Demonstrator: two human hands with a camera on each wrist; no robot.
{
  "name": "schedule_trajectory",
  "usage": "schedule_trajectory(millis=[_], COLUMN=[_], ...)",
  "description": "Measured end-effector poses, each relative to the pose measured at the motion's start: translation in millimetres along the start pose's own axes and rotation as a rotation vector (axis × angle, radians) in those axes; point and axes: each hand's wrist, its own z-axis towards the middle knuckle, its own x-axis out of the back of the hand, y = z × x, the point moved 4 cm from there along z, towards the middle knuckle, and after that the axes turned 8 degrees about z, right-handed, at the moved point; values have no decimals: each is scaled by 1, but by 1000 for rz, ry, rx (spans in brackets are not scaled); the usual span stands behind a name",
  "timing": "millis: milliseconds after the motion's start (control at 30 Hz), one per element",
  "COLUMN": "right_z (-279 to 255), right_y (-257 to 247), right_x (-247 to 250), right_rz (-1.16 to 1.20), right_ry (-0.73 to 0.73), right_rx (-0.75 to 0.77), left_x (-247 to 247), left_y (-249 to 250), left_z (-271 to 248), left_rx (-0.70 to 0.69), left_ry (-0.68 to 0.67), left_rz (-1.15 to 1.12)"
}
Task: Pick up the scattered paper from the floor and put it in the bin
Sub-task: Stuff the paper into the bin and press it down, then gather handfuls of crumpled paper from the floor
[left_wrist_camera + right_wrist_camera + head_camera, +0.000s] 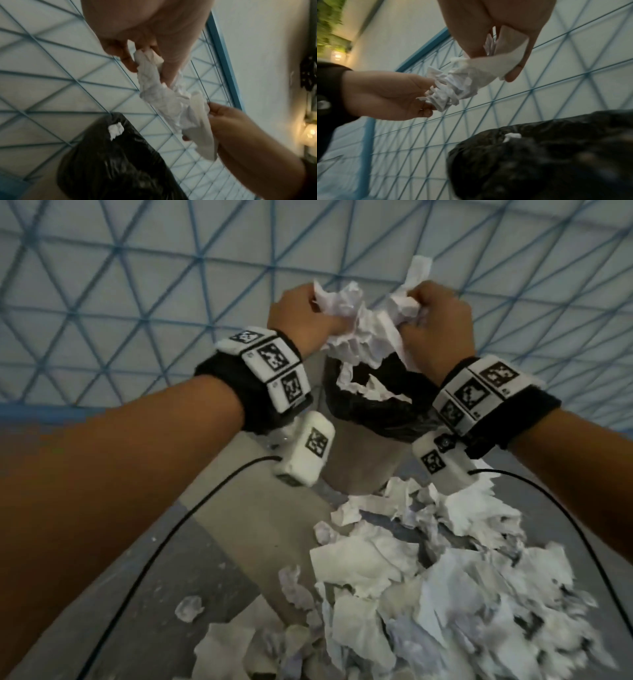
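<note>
Both hands hold one bundle of crumpled white paper [363, 333] just above the bin [356, 463], a grey bin lined with a black bag [383, 412]. My left hand [317, 309] grips the bundle's left side with curled fingers. On the other side, my right hand [419, 308] clutches it, and a strip sticks up past the knuckles. In the left wrist view my left hand [137, 59] pinches the paper [154, 88]. The right wrist view has my right hand [498, 59] closed around the paper [460, 83]. Paper scraps [370, 388] lie inside the bag.
A large heap of torn and crumpled paper [428, 577] covers the floor in front of the bin and to the right. One small scrap [188, 607] lies apart on the left. Black cables trail from both wrists. Behind the bin is a wall [137, 285] with a blue triangular grid.
</note>
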Motion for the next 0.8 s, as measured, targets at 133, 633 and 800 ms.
schedule_trajectory(millis=[133, 633, 800], right_z=[13, -80, -208], right_y=[33, -8, -27], right_x=[10, -56, -142], right_rz=[-103, 110, 88], right_ry=[63, -349, -1027], right_rx=[-106, 306, 524], left_x=[-48, -15, 29], left_y=[18, -83, -180], left_z=[-2, -50, -132], left_rx=[-88, -229, -31], left_ry=[181, -229, -562], left_rz=[238, 270, 506])
